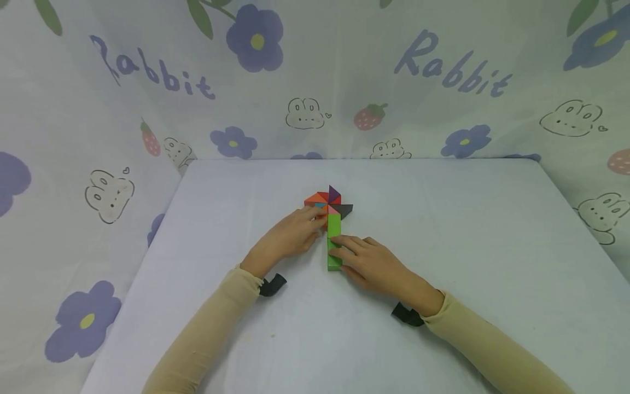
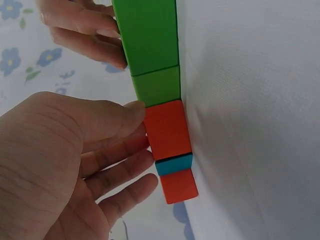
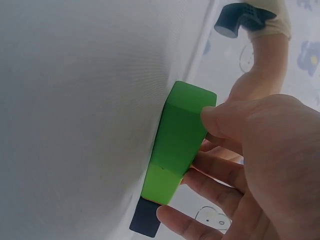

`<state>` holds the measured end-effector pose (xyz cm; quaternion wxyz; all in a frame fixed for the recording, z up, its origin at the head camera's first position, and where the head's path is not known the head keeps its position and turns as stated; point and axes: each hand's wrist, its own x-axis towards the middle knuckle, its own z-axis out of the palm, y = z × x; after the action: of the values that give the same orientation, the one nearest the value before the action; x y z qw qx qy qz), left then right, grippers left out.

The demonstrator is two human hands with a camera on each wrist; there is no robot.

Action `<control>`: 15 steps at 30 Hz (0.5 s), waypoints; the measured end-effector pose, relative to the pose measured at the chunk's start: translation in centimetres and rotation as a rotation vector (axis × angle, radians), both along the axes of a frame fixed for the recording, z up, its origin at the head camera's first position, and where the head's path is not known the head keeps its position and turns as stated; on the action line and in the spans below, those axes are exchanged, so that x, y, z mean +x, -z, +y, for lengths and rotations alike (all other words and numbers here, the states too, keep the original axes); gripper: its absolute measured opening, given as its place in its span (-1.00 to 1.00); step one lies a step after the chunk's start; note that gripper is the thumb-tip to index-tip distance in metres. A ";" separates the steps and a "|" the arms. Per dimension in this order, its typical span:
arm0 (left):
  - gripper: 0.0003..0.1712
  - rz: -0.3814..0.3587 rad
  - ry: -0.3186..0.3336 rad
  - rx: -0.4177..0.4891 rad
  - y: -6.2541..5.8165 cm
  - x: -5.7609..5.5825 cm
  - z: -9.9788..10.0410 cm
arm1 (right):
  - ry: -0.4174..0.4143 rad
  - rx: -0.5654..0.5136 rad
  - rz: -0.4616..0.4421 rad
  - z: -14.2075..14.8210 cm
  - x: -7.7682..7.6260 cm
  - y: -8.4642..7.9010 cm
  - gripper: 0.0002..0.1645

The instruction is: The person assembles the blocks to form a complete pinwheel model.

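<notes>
Flat on the table lies a pinwheel-like shape of coloured triangular blocks, with a purple triangle (image 1: 333, 193), a black triangle (image 1: 345, 209) and orange, red, blue and pink pieces. Green blocks (image 1: 334, 225) run from it towards me like a stem. My left hand (image 1: 297, 230) touches the shape's left side, its thumb near where an orange block (image 2: 169, 131) meets the green; its fingers are fairly straight. Over the nearer green block (image 3: 180, 132) my right hand (image 1: 376, 265) holds on, fingers across the top and thumb near the close end. The fingers partly cover the blocks.
A white cloth covers the table (image 1: 443, 219). Printed fabric (image 1: 344, 71) with rabbits and flowers stands behind it and along the sides. Black wrist mounts (image 1: 273, 285) stick out below both sleeves.
</notes>
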<state>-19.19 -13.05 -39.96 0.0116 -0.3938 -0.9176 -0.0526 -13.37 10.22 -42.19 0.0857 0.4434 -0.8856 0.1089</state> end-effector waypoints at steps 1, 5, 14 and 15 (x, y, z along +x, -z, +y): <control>-0.53 -0.002 -0.002 -0.001 0.0 0.0 0.0 | 0.000 0.001 0.000 0.0 0.0 0.0 -0.56; -0.53 -0.004 -0.002 -0.004 0.0 0.0 0.1 | 0.010 -0.003 0.003 0.1 -0.1 0.0 -0.53; -0.53 -0.006 -0.008 -0.008 0.0 0.0 0.2 | 0.052 0.001 -0.041 0.3 -0.2 0.2 -0.41; -0.53 -0.008 -0.009 -0.007 0.0 0.0 0.2 | 0.051 0.005 -0.046 0.3 -0.3 0.2 -0.41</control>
<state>-19.15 -12.86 -39.97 0.0070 -0.3895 -0.9196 -0.0509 -13.64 10.54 -42.40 0.0667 0.4184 -0.8985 0.1147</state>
